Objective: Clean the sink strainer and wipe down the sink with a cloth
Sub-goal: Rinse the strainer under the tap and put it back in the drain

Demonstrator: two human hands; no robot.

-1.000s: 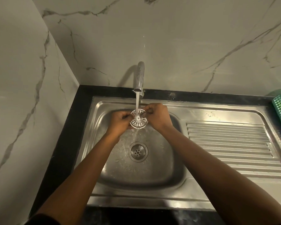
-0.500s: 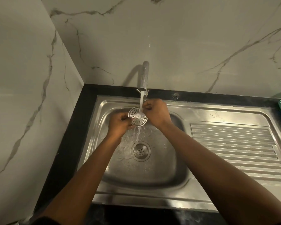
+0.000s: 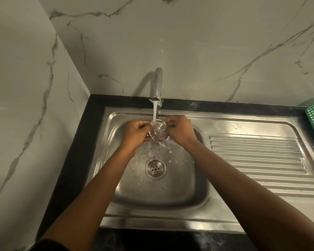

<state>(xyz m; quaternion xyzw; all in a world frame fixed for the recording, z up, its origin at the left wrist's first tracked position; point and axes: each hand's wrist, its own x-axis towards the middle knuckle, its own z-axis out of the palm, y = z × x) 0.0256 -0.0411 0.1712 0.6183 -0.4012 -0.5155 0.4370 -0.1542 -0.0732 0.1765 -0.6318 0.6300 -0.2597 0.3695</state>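
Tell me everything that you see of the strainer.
The strainer is a small round disc of shiny metal, with slots radiating from a central knob. It is tilted, face toward the camera, above the sink, out of the drain. The left hand pinches its left edge, the right hand its right edge. Water from the tap hits its upper rim and spills below.

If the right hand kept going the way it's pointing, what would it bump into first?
The right hand pinches the strainer by its rim, so that comes first. Pushed further, it would probably meet the left hand holding the other side, though depth is hard to judge.
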